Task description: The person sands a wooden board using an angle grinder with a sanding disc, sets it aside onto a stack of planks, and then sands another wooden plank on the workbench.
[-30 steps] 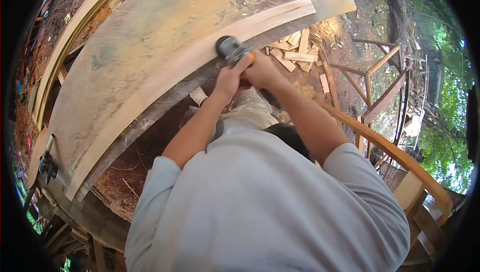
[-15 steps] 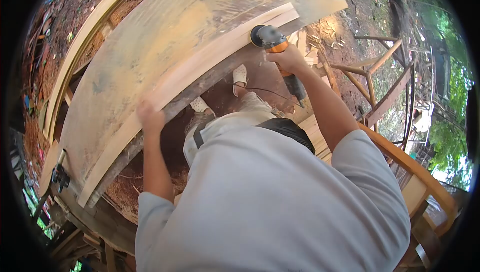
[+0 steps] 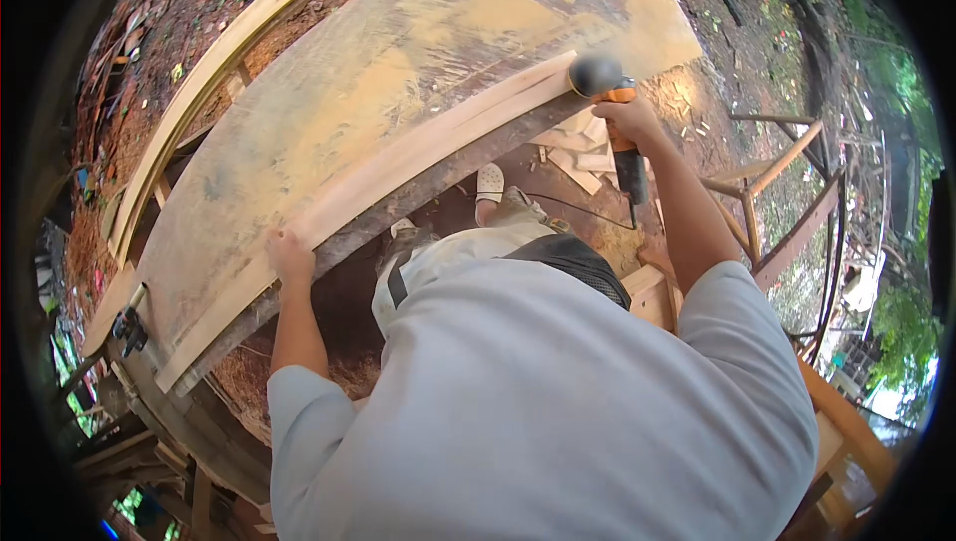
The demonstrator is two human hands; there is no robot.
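Observation:
A long curved wooden board [image 3: 428,153] lies along the near edge of a stained worktable [image 3: 329,93]. My right hand [image 3: 629,118] is wrapped round an orange and black power tool [image 3: 615,93], whose round head sits at the board's far right end. From the tool's lower end a thin cord trails away. On the board's left part rests my left hand [image 3: 291,254], its fingers closed over the board's edge.
Past the table runs a curved wooden frame [image 3: 189,83]. A black clamp [image 3: 129,330] is at the table's left end. Wood offcuts [image 3: 578,158] lie on the ground beyond the near edge, and a wooden trestle [image 3: 787,158] stands to the right.
My left hand has left the tool and moved left onto the board. My right hand has carried the tool rightward to the board's end.

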